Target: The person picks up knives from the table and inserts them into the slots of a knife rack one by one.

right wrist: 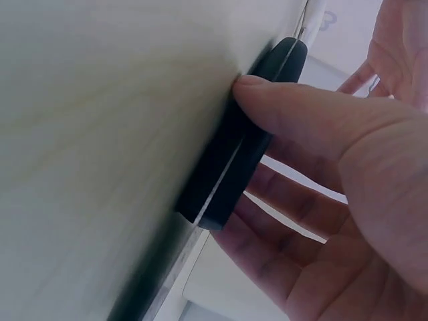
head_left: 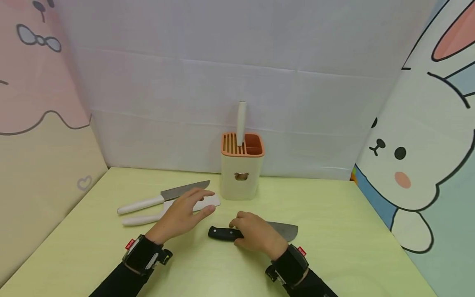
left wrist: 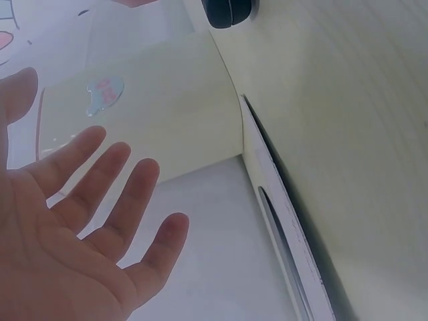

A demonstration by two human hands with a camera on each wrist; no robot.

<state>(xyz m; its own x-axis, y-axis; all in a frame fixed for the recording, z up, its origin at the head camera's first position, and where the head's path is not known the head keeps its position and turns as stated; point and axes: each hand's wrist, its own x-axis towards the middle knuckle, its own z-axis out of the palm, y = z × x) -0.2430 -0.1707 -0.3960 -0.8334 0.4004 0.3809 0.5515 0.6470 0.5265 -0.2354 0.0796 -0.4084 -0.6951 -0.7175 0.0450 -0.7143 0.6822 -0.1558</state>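
A knife with a black handle (head_left: 222, 234) and a broad grey blade (head_left: 287, 230) lies on the table in front of me. My right hand (head_left: 257, 234) pinches its handle, thumb on one side and fingers on the other, as the right wrist view shows with the handle (right wrist: 227, 160) between them. My left hand (head_left: 182, 216) is spread above two white-handled knives and holds nothing. One of these has a grey blade (head_left: 182, 190); the other, partly hidden by that hand, has a white blade (head_left: 208, 202) and a white handle (head_left: 142, 220).
Behind the hands stands a white knife block (head_left: 239, 185) with an orange slotted top (head_left: 228, 144). A white handle (head_left: 241, 119) sticks up from one slot. The pale yellow table (head_left: 208, 272) meets a white backdrop (head_left: 167, 95) at the back, with cartoon-printed panels on both sides.
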